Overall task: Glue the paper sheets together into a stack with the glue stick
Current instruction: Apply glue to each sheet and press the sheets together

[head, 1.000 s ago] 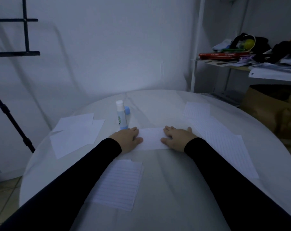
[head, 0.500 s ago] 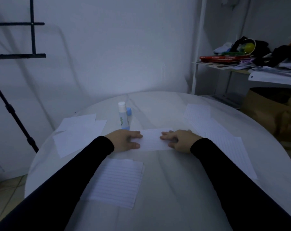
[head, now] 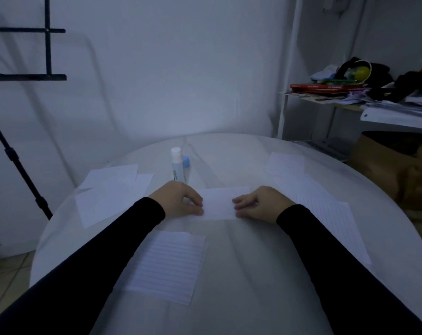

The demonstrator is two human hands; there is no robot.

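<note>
A small white paper sheet (head: 218, 203) lies flat in the middle of the round white table (head: 253, 298). My left hand (head: 181, 201) rests on its left end, with arched fingers and the thumb touching the paper. My right hand (head: 260, 205) presses on its right end, fingers pointing left. The glue stick (head: 177, 169) stands upright just beyond my left hand with its white glue tip exposed, and its blue cap (head: 186, 161) lies beside it. A lined sheet (head: 171, 262) lies near me, under my left forearm.
Blank sheets (head: 113, 192) overlap at the table's left. Lined sheets lie at the right, one far (head: 285, 163) and a larger one (head: 330, 221) beside my right arm. A black stand (head: 18, 165) is left of the table; a cluttered shelf (head: 374, 97) is right.
Both hands have turned inward on the small sheet, so the fingers now point toward each other instead of away from me. The sheet and glue stick stay put.
</note>
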